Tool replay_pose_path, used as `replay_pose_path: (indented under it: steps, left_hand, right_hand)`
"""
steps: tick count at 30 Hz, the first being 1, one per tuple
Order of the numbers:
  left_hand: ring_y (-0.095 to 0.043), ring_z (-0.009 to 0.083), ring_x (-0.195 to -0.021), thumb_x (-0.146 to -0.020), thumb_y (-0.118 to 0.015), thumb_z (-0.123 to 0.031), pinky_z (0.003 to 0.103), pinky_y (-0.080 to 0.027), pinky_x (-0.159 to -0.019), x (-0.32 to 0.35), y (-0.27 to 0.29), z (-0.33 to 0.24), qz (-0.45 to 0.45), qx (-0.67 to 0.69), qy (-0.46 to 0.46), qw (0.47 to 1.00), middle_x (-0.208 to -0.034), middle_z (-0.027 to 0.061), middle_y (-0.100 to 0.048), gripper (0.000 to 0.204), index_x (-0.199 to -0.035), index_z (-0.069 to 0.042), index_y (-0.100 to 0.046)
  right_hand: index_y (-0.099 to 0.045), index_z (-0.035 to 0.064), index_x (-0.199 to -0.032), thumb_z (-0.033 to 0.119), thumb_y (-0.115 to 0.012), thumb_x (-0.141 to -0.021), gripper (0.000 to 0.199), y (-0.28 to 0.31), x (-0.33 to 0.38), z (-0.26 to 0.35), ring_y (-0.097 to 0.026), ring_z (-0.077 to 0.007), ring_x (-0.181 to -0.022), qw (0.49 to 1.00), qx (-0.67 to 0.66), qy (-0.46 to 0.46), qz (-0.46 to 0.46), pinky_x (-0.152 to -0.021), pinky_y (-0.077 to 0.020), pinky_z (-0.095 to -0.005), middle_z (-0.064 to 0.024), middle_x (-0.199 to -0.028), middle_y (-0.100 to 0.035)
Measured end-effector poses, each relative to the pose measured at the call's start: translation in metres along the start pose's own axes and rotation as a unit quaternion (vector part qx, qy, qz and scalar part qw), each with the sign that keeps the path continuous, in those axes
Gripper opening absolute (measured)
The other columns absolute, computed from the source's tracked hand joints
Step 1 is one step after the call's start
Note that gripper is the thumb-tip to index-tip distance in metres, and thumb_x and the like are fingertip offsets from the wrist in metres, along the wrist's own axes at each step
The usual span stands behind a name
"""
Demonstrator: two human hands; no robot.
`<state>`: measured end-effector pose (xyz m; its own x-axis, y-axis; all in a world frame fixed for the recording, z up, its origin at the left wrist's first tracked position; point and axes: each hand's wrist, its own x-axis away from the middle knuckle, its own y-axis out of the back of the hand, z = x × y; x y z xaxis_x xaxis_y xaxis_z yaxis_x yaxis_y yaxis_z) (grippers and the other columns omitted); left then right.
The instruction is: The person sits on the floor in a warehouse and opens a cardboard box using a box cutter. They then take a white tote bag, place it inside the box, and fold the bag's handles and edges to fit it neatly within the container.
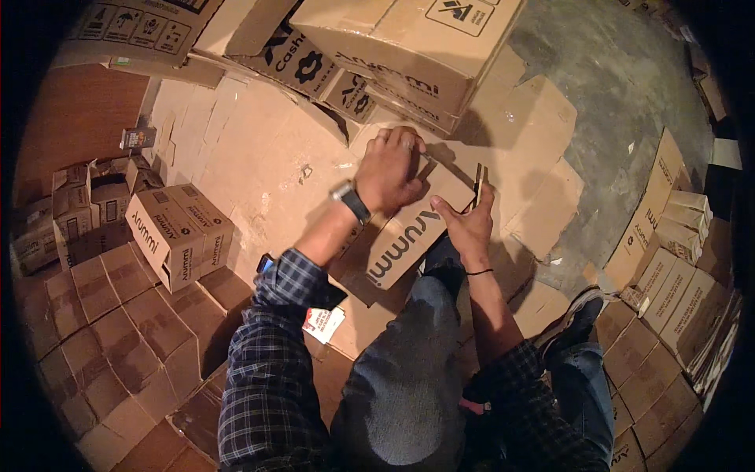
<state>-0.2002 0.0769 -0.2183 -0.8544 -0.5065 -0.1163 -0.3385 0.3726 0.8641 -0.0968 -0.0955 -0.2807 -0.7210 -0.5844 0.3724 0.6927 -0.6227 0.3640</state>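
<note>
Flat carton [409,232] at frame centre, resting across the knee [409,315], long axis running lower left to upper right. Left hand [389,169] on its upper edge, palm down, fingers [405,141] curled over the far flap, pressing; wristwatch [351,200] on that wrist. Right hand [468,220] at the carton's right end, fingers pinching an upright side flap [480,182] between thumb and fingertips. Flap just right of the left hand, nearly touching; right hand nearer to it. Carton lies directly under and between both hands. Folded small boxes [177,228] at left, well apart. Flat cardboard sheets [259,149] on the floor [629,86] beneath. Bigger cartons [409,47] stacked at top centre, just beyond the left hand. More flat packs [668,291] at lower right, near the shoe [578,315].
</note>
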Motion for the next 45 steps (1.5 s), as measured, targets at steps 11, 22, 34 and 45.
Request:
replay_pose_path:
  steps: [11, 22, 34, 45]
  left_hand:
    - [-0.048, 0.0472, -0.116, -0.073, -0.061, -0.002, 0.046, -0.042, -0.095, 0.088, 0.026, 0.007, 0.151, 0.142, 0.189, 0.960, -0.129, 0.0280, -0.045, 0.066, -0.132, 0.001, -0.032]
    - [-0.044, 0.0403, -0.129, -0.076, -0.065, -0.002, 0.045, -0.045, -0.097, 0.148, -0.003, -0.033, 0.086, -0.134, 0.240, 0.958, -0.141, 0.0262, -0.041, 0.069, -0.135, -0.006, -0.029]
    - [-0.056, 0.0058, -0.080, -0.084, -0.065, -0.003, 0.021, -0.045, -0.067, 0.165, 0.082, 0.046, 0.163, 0.406, 0.338, 0.833, -0.100, 0.0072, -0.064, 0.047, -0.127, -0.001, -0.045]
    - [-0.057, 0.0312, -0.100, -0.079, -0.064, -0.015, 0.046, -0.042, -0.084, 0.239, 0.010, -0.041, 0.072, -0.268, 0.226, 0.934, -0.118, 0.0113, -0.059, 0.049, -0.126, -0.008, -0.052]
  right_hand:
    - [-0.041, -0.0069, -0.127, 0.038, -0.088, -0.063, 0.091, 0.013, -0.003, 0.010, -0.062, -0.0306, -0.103, 1.000, -0.027, -0.004, -0.004, -0.089, -0.0493, -0.0378, -0.0216, -0.112, -0.061]
    - [-0.038, -0.0085, -0.130, 0.040, -0.086, -0.066, 0.094, 0.011, -0.001, -0.004, -0.061, -0.0334, -0.102, 1.000, -0.014, 0.019, 0.019, -0.090, -0.0484, -0.0391, -0.0226, -0.112, -0.060]
    - [-0.055, 0.0007, -0.121, 0.013, -0.057, -0.092, 0.032, 0.033, 0.067, 0.042, -0.062, -0.0390, -0.097, 0.912, 0.079, 0.182, 0.360, -0.081, -0.0494, -0.0462, -0.0224, -0.105, -0.063]
    - [-0.064, 0.0064, -0.104, 0.007, -0.056, -0.085, 0.021, 0.038, 0.060, 0.050, -0.062, -0.0342, -0.092, 0.881, 0.199, 0.279, 0.326, -0.078, -0.0497, -0.0440, -0.0158, -0.095, -0.064]
